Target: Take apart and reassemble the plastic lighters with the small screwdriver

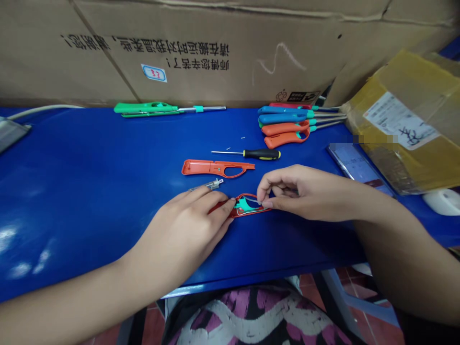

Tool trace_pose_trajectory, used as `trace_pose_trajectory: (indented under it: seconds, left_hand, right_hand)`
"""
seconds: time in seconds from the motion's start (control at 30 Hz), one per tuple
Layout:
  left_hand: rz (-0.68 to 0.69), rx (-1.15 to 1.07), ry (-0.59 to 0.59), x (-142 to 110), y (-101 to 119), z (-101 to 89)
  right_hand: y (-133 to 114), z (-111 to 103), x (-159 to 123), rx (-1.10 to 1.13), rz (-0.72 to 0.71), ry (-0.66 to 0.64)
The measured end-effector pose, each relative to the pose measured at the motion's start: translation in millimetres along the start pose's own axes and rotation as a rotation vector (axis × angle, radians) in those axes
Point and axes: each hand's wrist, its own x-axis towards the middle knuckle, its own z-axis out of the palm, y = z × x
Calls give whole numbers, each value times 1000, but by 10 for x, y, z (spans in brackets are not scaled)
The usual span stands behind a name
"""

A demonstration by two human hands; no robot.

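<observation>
An orange lighter shell half (248,215) lies on the blue table, with a turquoise trigger (245,205) seated in it. My left hand (190,218) presses on the shell's left part, fingers closed around it and hiding that end. At the right end, the thumb and forefinger of my right hand (300,191) pinch a thin pale wire or tube (253,200) that runs over the opening. Just beyond my left fingers is a clear lighter insert (214,184), partly covered. The other orange shell half (200,167) rests farther back, inner side up.
Behind the shells lie a black-and-yellow screwdriver (261,154) and two tiny screws (228,148). A green lighter (145,109) and several coloured lighters (285,129) lie along a big cardboard box (201,28). On the right are a phone (359,167) and a taped parcel (413,110).
</observation>
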Motion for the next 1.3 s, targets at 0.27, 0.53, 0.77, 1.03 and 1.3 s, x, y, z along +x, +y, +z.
trace_pose_trajectory:
  seconds: [0.27,0.53,0.77,1.03,1.3]
  left_hand:
    - [-9,11,-6,-5,12,-8]
    - [-10,11,-23,14,27,-16]
    - [23,60,-5,-5,35,-10]
    - [34,67,-16,-13,28,14]
    - [-6,-33,11,-13,10,17]
  right_hand:
    - [12,-29,-38,-60,-73,-14]
    - [38,15,-5,-108,-161,18]
    - [45,141,83,-138,-156,89]
    - [65,249,149,-123,-113,144]
    - [96,218,143,-86,-94,192]
